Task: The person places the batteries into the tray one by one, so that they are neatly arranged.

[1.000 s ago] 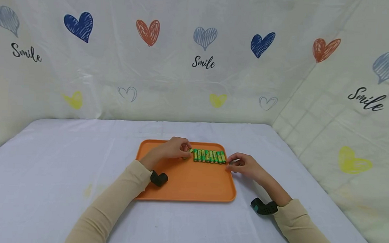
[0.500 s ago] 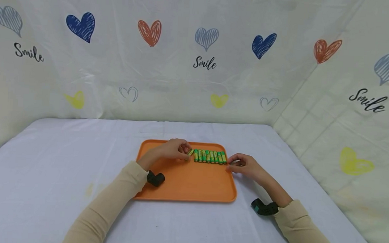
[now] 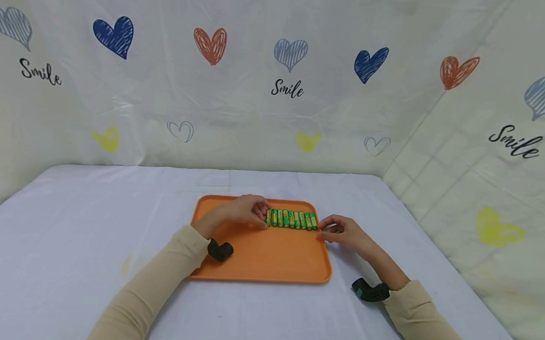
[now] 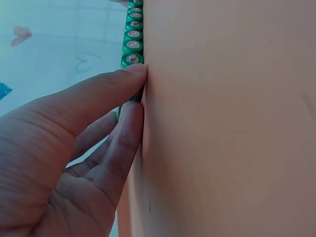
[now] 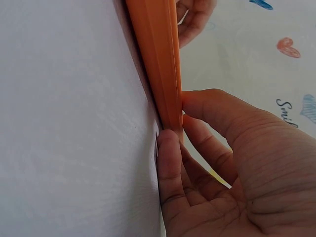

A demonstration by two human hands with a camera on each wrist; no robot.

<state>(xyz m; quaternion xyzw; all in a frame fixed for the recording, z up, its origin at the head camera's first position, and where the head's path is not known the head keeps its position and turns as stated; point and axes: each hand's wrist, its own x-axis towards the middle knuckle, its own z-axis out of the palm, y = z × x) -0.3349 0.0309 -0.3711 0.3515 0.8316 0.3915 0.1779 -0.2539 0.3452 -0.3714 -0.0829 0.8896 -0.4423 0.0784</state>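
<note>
My left hand point(image 3: 245, 210) pinches a small green-and-yellow battery point(image 3: 268, 219) at the left end of a battery row. This battery stands in line with the several others point(image 3: 291, 219), side by side near the back of an orange tray point(image 3: 268, 258). In the left wrist view, the thumb and fingertips hide most of the held battery, while the ends of the batteries point(image 4: 133, 34) beyond it form a line. At the tray's right edge, my right hand point(image 3: 345, 230) holds the rim. The right wrist view shows its thumb and fingertips on the orange side wall point(image 5: 160, 59).
A white cloth point(image 3: 266, 317) covers the table under the tray. Behind it hangs a pale curtain point(image 3: 239, 97) printed with hearts and "Smile". Black wrist devices sit on the left wrist point(image 3: 220, 250) and the right wrist point(image 3: 370, 290).
The battery in my left hand was tilted and apart from the row's left end; now it stands upright beside the others. The right hand has stayed at the tray's edge.
</note>
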